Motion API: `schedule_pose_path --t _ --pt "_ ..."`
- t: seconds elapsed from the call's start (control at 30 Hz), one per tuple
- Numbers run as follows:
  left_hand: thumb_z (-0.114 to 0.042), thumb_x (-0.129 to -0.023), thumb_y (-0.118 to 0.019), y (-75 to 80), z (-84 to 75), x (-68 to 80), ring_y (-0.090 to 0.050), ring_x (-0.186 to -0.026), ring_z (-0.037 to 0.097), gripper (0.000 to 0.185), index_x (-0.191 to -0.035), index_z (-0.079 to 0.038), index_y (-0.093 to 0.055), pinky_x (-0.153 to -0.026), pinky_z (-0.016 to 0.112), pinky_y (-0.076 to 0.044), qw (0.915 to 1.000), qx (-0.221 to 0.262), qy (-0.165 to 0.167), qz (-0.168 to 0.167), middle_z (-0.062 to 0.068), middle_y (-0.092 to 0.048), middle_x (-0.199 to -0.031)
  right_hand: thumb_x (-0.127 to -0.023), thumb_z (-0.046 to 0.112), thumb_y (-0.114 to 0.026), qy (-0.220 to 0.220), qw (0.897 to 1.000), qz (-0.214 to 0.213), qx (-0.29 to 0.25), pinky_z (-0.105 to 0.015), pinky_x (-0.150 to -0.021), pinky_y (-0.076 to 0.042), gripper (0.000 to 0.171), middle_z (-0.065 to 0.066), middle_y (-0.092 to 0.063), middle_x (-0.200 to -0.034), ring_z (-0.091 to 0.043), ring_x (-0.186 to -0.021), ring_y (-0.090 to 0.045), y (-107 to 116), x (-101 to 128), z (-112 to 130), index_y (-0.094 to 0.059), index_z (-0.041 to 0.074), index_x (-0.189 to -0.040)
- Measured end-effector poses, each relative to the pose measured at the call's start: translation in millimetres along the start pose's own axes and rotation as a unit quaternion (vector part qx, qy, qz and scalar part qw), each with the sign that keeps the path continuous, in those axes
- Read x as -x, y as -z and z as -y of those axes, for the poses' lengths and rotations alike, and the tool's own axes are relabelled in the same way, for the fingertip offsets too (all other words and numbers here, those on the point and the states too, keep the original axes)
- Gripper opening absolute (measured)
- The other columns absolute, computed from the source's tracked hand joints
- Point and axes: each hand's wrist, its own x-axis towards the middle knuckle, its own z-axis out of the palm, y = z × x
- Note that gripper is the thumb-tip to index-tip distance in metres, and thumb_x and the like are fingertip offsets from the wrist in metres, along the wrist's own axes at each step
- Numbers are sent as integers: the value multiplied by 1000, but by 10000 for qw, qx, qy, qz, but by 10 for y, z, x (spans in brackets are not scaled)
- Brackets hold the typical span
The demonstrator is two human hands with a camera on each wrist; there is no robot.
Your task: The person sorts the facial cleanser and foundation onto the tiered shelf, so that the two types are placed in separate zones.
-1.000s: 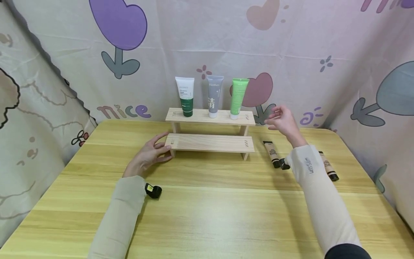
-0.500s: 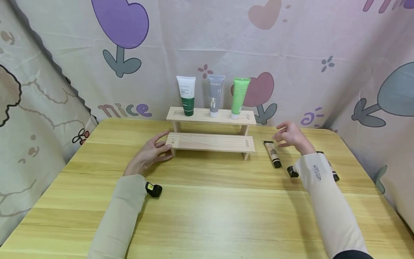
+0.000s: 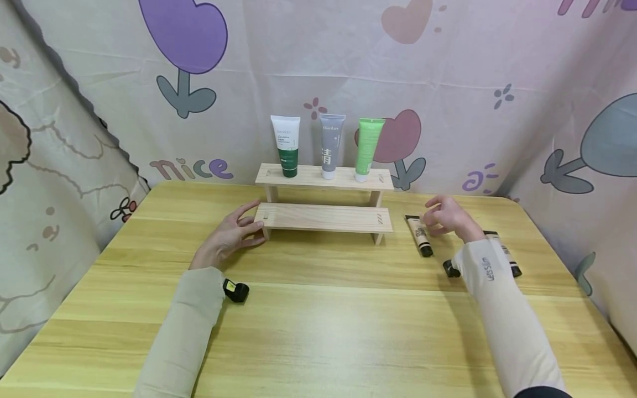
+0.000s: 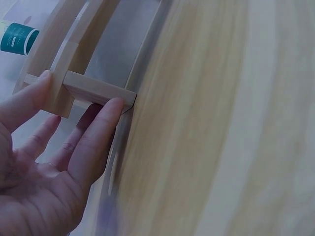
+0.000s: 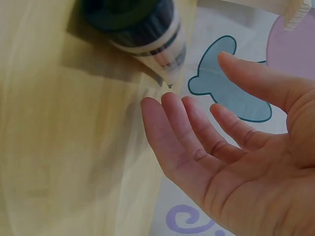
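A two-step wooden rack (image 3: 323, 218) stands at the back of the table. My left hand (image 3: 233, 233) rests against the left end of its lower shelf (image 4: 98, 91), thumb and straight fingers touching the wood. On the upper shelf stand a white-and-green tube (image 3: 285, 146), a grey tube (image 3: 330, 147) and a green tube (image 3: 367, 149). My right hand (image 3: 445, 216) hovers with relaxed, spread fingers just over a beige tube with a dark cap (image 3: 420, 239) lying right of the rack. In the right wrist view that hand (image 5: 231, 147) holds nothing, with the beige tube (image 5: 142, 29) above the fingertips.
A second beige tube (image 3: 505, 253) lies further right, partly hidden by my right sleeve. The yellow wooden table (image 3: 323, 326) stretches toward me. A printed curtain (image 3: 448, 83) closes the back and both sides.
My right hand has dropped from beside the upper shelf down to just over the beige tube on the table. My left hand has stayed on the lower shelf's end.
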Motion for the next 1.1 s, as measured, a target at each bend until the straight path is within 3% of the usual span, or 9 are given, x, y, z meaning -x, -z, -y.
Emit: schedule_pose_path --t 0.47,1.1 --pt "-1 -106 -48 -9 3 6 -48 -127 36 71 -165 -20 -13 -103 41 -51 10000 -12 20 14 29 -32 -154 -90 2 -69 -69 9995 234 185 -36 -69 -63 66 -23 -57 -113 -17 -78 -63 -96 40 -93 -31 -17 -140" --pt "-1 -107 -47 5 27 3 -54 -120 32 70 -165 -19 -13 -102 40 -52 10000 -35 -75 46 29 -34 -151 -93 4 -66 -378 9976 428 381 -34 -69 -63 66 -18 -58 -99 -17 -78 -61 -168 -1 -62 -30 -19 -143"
